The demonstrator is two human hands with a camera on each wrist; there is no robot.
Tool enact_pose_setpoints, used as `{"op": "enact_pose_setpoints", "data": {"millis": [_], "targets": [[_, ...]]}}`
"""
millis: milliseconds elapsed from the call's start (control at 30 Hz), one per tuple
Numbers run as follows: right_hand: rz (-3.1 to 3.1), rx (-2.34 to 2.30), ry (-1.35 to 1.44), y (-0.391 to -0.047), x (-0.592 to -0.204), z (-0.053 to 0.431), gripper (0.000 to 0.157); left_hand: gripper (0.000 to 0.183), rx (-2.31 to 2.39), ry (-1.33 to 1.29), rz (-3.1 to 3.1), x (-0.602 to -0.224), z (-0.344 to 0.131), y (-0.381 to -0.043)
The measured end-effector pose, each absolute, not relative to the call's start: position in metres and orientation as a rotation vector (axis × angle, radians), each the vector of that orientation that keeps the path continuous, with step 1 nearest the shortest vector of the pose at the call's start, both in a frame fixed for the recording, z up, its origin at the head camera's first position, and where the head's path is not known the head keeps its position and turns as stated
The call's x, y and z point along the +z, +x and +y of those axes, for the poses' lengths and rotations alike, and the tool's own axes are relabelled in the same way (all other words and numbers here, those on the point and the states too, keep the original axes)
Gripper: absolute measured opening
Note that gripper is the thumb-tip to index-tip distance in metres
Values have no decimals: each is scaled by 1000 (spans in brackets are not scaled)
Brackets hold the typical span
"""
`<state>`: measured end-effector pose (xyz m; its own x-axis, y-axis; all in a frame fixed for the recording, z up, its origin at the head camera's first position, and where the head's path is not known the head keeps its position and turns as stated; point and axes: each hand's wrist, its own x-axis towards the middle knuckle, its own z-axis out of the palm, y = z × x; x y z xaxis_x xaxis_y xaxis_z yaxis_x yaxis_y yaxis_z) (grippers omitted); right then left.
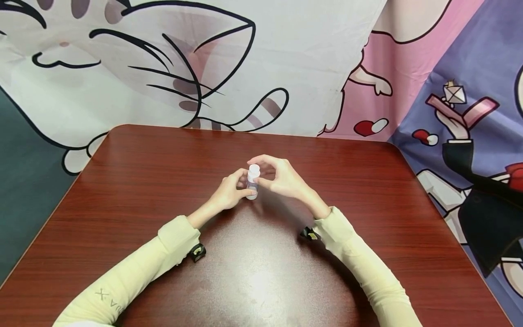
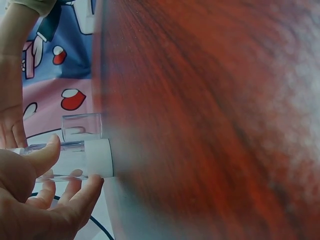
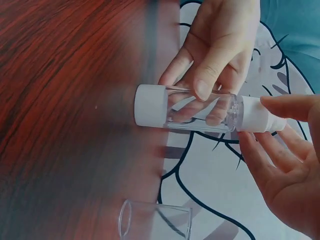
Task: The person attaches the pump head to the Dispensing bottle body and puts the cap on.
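Observation:
A small clear bottle (image 3: 200, 125) with a white base and a white top (image 3: 252, 114) stands upright near the middle of the table; whether its base touches the wood, I cannot tell. My left hand (image 1: 229, 191) grips the clear body, thumb on one side and fingers on the other. At the white top, my right hand (image 1: 283, 179) pinches with thumb and fingers, as the right wrist view shows. A clear, empty-looking cap (image 3: 156, 220) is on the table beside the bottle; I cannot make it out in the head view.
The reddish-brown wooden table (image 1: 163, 159) has a glossy glare at its front. Behind it hangs a cartoon-printed cloth (image 1: 310, 59). Dark wrist devices (image 1: 198, 252) sit by both cream sleeves (image 1: 135, 268).

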<state>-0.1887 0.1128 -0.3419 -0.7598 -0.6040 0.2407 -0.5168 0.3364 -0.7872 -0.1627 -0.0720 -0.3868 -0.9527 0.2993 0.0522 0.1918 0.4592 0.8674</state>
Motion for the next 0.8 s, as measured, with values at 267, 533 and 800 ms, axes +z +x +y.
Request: {"op": "enact_pose_setpoints", "data": {"millis": [267, 533, 800], "targets": [[2628, -1436, -1034, -190, -351, 107, 37, 43, 1520, 439, 2589, -388, -73, -162], [2679, -1393, -1151, -190, -353, 105, 45, 43, 1520, 438, 2587, -388, -73, -162], [2529, -1347, -1273, -190, -348, 108, 39, 45, 1523, 437, 2581, -388, -72, -163]]}}
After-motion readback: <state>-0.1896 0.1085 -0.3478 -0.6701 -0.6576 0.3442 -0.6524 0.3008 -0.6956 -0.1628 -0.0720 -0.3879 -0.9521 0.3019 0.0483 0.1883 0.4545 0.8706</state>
